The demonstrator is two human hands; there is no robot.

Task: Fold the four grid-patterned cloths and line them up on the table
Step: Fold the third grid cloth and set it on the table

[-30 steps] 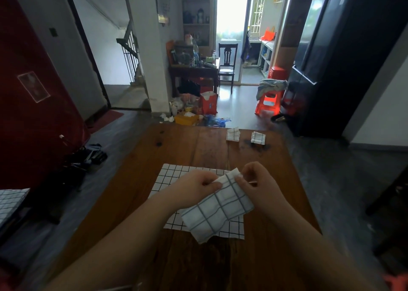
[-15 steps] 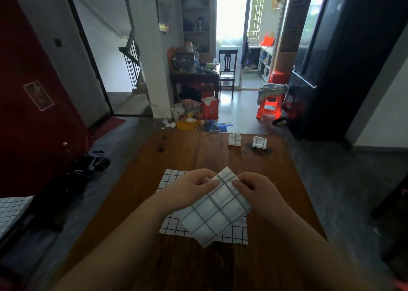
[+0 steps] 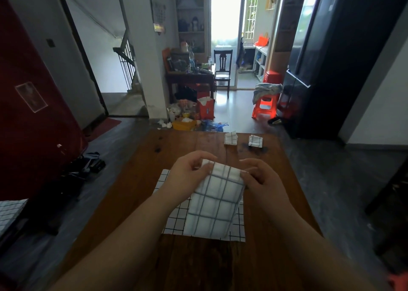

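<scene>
A white cloth with a wide grey grid [image 3: 213, 204] hangs folded above the table. My left hand [image 3: 187, 172] pinches its upper left corner and my right hand [image 3: 259, 179] pinches its upper right corner. Under it a cloth with a fine black grid [image 3: 172, 221] lies flat on the wooden table [image 3: 187, 262], mostly covered by the held cloth and my arms. Two small folded grid cloths sit side by side near the far edge, one on the left [image 3: 230, 138] and one on the right [image 3: 255, 141].
A dark stain [image 3: 254, 151] marks the table by the far folded cloths. Beyond the table lie floor clutter [image 3: 189, 118], an orange stool [image 3: 265, 107] and a black cabinet [image 3: 344, 58]. Another grid-patterned piece [image 3: 10, 211] shows at the left edge.
The held cloth has swung from a slant to hanging straight down, its top edge now level between both hands. My hands have moved a little further apart.
</scene>
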